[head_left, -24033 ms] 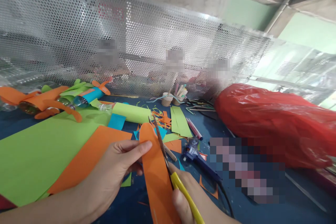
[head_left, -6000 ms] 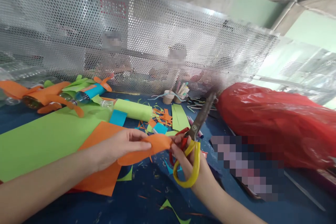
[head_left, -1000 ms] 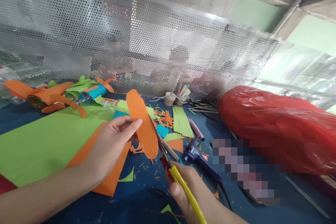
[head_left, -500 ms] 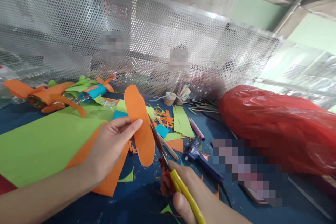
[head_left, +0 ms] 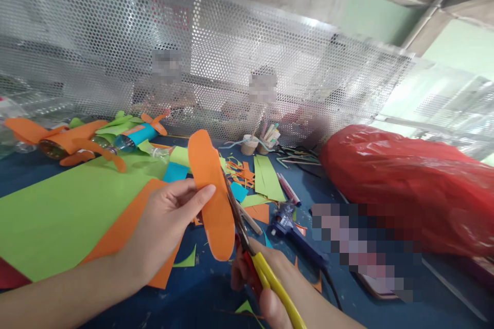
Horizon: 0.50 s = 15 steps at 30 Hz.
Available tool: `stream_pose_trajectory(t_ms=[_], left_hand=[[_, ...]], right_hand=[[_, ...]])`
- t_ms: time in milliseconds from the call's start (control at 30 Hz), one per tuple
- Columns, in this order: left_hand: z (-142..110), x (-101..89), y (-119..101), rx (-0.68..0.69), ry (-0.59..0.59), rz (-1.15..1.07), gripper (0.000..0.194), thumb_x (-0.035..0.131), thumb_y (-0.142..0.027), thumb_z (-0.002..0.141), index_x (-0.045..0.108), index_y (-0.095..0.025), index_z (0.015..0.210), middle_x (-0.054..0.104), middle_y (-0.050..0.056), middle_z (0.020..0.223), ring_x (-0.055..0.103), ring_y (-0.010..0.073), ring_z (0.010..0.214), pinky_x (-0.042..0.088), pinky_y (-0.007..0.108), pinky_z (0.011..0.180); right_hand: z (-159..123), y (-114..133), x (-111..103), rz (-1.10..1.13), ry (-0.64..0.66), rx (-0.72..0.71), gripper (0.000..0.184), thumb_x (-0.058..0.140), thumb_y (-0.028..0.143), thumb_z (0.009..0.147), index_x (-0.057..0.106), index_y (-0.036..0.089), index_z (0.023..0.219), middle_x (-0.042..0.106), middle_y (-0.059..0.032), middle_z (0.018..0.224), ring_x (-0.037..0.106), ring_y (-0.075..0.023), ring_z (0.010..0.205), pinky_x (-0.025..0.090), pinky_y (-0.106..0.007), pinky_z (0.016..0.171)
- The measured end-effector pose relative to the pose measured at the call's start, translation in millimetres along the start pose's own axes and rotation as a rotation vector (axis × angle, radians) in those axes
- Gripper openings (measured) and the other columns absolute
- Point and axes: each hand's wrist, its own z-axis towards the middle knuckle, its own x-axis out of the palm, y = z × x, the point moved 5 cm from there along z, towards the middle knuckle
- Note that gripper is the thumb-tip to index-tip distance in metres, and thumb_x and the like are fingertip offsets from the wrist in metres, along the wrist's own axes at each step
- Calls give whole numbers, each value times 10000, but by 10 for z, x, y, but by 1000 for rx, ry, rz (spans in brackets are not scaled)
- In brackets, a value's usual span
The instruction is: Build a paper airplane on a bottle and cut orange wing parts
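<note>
One long, round-ended orange paper strip (head_left: 218,211), pinched in our left hand (head_left: 164,223); our right hand (head_left: 283,271) grips yellow-and-red-handled metal scissors (head_left: 264,270). Ends look done; side trimming perhaps left.

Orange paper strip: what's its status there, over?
Left hand pinching orange paper strip. Right hand holding scissors, blades alongside strip's right edge. Blue glue gun lies right of the scissors, apparently not in the way.

Table (head_left: 216,298) before a mesh screen (head_left: 104,56)

Paper sheets (head_left: 73,205) lie lower left, bottles (head_left: 139,136) behind them. At centre, scissors (head_left: 266,270) sit right of a paper strip (head_left: 219,213). Cups (head_left: 249,148) stand beyond, near the screen; a glue gun (head_left: 301,243) lies right of centre, a bag (head_left: 389,175) far right.
</note>
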Motion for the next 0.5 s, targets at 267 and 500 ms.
stream_pose_trajectory(t_ms=[267,500], left_hand=[[-10,60,4,-35,16,35,105,723,-361,791,766,-272,758,778,-24,753,727,199,758,580,252,670],[-25,61,4,-21,18,9,109,723,-350,794,759,-259,746,782,-22,751,730,196,752,582,245,676]], right_hand=[[17,-7,9,-39,-28,-48,633,252,776,873,475,187,812,558,-47,721,493,-140,573,346,-249,485],[19,-31,-6,-86,-75,-47,622,275,768,876,478,187,786,534,-33,701,471,-134,557,332,-247,475]])
